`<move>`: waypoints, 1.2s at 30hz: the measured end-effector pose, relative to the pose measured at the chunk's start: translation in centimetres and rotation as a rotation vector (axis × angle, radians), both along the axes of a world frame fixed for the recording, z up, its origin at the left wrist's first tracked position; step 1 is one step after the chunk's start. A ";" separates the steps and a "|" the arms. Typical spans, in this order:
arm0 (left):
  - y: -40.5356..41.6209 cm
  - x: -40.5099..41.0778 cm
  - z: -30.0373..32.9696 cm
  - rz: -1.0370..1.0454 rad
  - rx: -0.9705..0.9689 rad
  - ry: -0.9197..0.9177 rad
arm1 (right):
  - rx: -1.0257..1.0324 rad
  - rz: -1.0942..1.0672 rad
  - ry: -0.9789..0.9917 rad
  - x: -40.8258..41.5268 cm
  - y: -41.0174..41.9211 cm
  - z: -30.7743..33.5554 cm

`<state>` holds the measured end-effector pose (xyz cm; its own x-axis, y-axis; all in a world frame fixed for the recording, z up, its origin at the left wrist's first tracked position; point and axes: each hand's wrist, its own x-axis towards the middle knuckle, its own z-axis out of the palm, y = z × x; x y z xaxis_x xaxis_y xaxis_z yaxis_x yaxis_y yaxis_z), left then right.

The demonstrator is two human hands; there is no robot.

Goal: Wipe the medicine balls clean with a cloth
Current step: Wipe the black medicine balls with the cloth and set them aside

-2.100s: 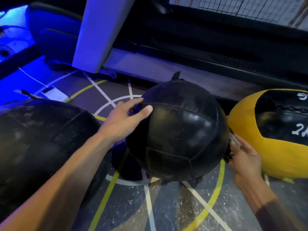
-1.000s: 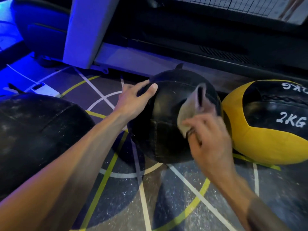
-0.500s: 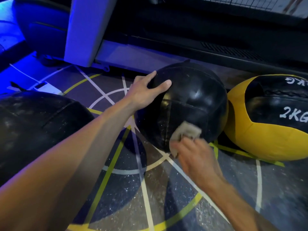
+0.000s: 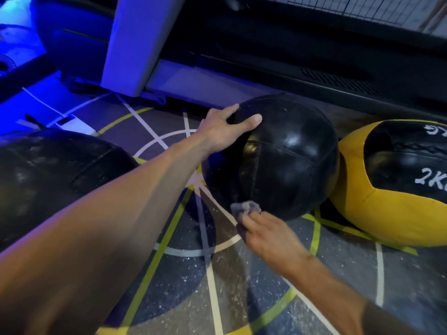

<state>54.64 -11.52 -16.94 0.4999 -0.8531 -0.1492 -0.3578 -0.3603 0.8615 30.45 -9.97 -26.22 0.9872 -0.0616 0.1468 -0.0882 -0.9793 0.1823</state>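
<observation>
Since 0.5 s ago the cloth (image 4: 245, 207) slides lower on the black medicine ball (image 4: 285, 158) on the floor — right hand (image 4: 266, 234) pinching it, left hand (image 4: 223, 131) spread on top — so brace firmly, wipe the underside.

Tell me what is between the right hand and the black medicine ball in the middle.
In the head view, a crumpled grey cloth lies between the right hand and the lower front of the black medicine ball.
</observation>
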 end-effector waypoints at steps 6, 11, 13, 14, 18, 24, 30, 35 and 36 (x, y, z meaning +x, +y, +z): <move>-0.9 0.5 0.3 -0.025 0.013 -0.014 | 0.065 -0.300 -0.354 5.1 -1.7 9.0; -0.6 1.1 -0.2 -0.061 0.002 0.015 | 0.172 -0.232 0.056 3.6 2.1 2.2; -0.4 1.4 -0.2 -0.085 0.001 0.008 | 0.077 -0.117 0.208 1.5 2.3 -0.7; -0.4 1.3 -0.3 -0.090 -0.001 0.004 | 0.059 -0.103 0.184 0.9 1.9 -0.8; -0.5 1.5 0.0 -0.088 -0.019 0.003 | 0.109 -0.180 -0.092 1.9 0.5 4.2; 0.0 1.9 0.5 -0.135 -0.014 0.153 | 0.249 -0.509 -0.518 4.9 -3.2 11.8; 0.8 1.8 0.0 -0.087 -0.070 0.197 | -0.056 -0.005 0.098 4.4 1.0 4.5; 0.9 1.5 0.6 -0.059 -0.071 0.274 | 0.048 -0.192 -0.144 7.2 -2.7 10.3; 1.0 1.6 0.9 -0.053 -0.056 0.303 | -0.012 -0.346 -0.250 7.7 -4.1 12.0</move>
